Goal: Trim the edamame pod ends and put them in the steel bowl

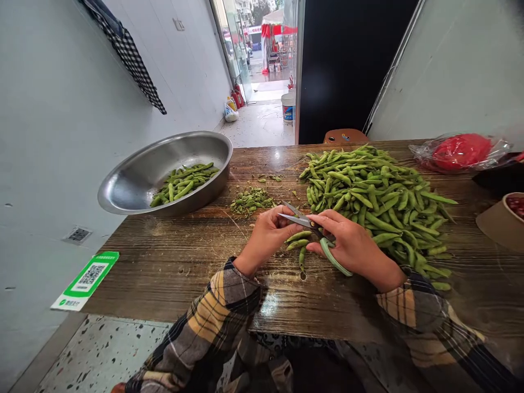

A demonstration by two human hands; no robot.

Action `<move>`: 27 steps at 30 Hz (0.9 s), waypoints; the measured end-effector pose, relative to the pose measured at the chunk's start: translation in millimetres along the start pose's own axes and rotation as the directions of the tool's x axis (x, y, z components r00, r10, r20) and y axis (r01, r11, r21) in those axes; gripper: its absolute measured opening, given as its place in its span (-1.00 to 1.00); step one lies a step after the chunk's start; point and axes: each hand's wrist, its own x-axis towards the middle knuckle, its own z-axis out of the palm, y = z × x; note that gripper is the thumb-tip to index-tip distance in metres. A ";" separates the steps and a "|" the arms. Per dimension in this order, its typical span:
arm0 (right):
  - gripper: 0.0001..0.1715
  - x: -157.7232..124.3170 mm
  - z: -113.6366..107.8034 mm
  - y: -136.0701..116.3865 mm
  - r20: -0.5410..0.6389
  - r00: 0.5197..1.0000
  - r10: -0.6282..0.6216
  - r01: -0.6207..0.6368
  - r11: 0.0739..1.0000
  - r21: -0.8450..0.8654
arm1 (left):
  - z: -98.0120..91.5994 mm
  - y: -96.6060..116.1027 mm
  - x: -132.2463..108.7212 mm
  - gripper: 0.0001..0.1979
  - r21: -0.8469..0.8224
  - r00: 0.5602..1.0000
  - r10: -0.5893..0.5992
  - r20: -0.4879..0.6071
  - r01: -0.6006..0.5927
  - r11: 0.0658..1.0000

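Note:
My right hand (347, 240) grips scissors (301, 219) with pale green handles, their blades parted and pointing left. The blade tips reach the fingers of my left hand (270, 232), which are pinched together on a green soybean pod, mostly hidden by fingers and blades. Just below, between the hands, a few loose pods (298, 244) lie on the wooden table (164, 262). A large heap of soybean pods (380, 196) spreads beyond and right of my right hand. Past my left hand is a small pile of green trimmings (252, 201).
A wide steel basin (123, 191) holding some pods sits at the table's left far edge. A green QR-code card (88, 278) lies at the left corner. On the right are a red bundle in clear plastic (462, 152) and a paper tub (497, 221) of red contents.

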 end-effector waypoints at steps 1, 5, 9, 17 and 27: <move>-0.45 0.0 -0.1 -0.4 0.000 1.000 0.011 -0.011 1.000 -0.007 | -0.5 -0.2 0.1 -0.77 -0.005 1.000 0.008 -0.004 -0.008 1.000; -0.50 -0.1 -1.5 -0.5 -0.010 0.999 0.040 -0.041 0.999 -0.023 | -2.9 -0.6 0.3 -0.78 0.016 1.000 0.004 -0.019 -0.003 1.000; -0.46 0.2 -1.7 -0.3 -0.022 0.999 0.033 -0.033 0.999 -0.024 | -2.8 -1.1 -0.1 -0.80 0.029 1.000 0.013 -0.022 -0.013 0.999; -0.46 1.2 0.4 -0.8 0.004 1.000 0.000 0.000 1.000 -0.013 | -1.0 0.2 -0.4 -0.84 0.079 0.998 0.030 0.052 -0.035 0.996; -0.56 0.4 -3.8 3.0 0.074 0.997 -0.014 0.019 0.997 -0.079 | -8.3 -1.8 2.9 -0.84 0.014 0.992 -0.037 0.120 0.036 0.999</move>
